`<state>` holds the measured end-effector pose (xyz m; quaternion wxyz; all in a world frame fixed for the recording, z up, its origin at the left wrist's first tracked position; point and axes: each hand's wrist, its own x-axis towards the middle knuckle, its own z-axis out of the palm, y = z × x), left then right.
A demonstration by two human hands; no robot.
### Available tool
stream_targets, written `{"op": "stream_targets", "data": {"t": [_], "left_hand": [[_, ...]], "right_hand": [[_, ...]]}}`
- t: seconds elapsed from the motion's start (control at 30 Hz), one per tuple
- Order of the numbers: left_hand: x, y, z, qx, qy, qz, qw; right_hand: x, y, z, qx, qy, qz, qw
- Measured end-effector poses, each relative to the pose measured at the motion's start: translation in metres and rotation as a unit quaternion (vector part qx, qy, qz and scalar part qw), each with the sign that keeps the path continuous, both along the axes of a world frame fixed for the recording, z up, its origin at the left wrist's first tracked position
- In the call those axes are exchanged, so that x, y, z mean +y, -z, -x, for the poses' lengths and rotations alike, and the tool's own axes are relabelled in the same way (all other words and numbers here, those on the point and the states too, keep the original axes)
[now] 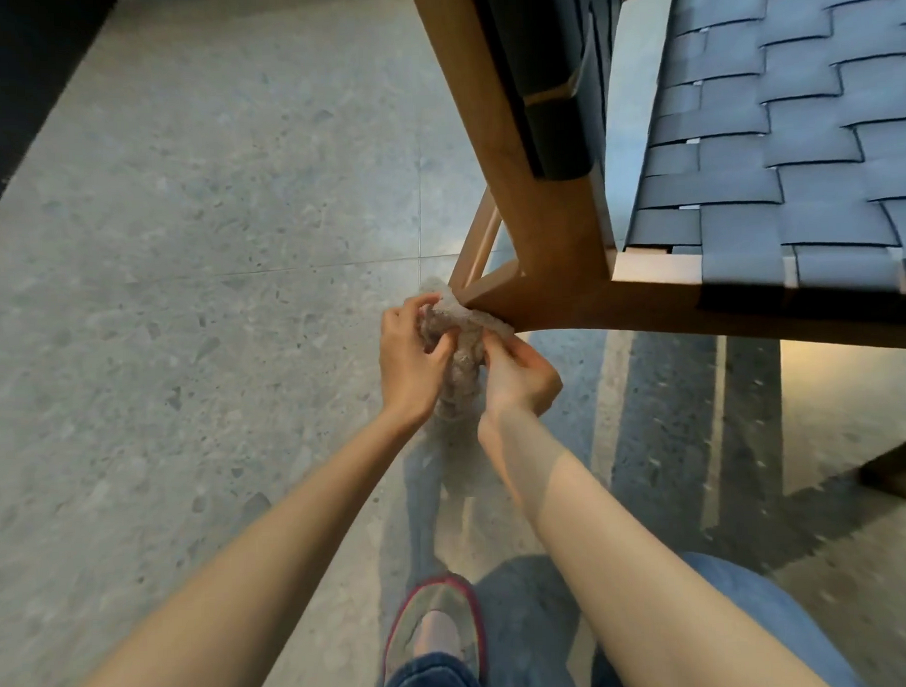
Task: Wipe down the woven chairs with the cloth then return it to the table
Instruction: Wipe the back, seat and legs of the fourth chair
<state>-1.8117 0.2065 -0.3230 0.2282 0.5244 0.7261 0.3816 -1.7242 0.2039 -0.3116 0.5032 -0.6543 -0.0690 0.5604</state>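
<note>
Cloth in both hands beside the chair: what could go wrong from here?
1. The cloth is bunched between the left hand and right hand; wadded, it may wipe poorly.
2. It sits at the wooden frame corner, so the woven seat could get skipped.
3. The slipper is near; a dropped cloth lands on the floor.

Chair frame [549,227]: we see smooth, satin-finished wood.
Seat [772,142]: matt dark woven straps inside that frame.
Cloth [458,338]: nubbly, pale fabric.
Floor [180,250]: speckled stone, slight sheen.

Likely a home: terrazzo floor [180,250], woven chair [772,142], slipper [435,626].
</note>
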Motion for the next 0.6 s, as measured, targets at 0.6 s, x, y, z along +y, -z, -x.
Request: {"op": "stream_targets", "data": {"t": [0.6], "left_hand": [[-0.03, -0.064, -0.144, 0.101, 0.111, -0.252, 0.956]], "right_hand": [[-0.043, -0.084, -0.157, -0.129, 0.145, -0.19, 0.962]]}}
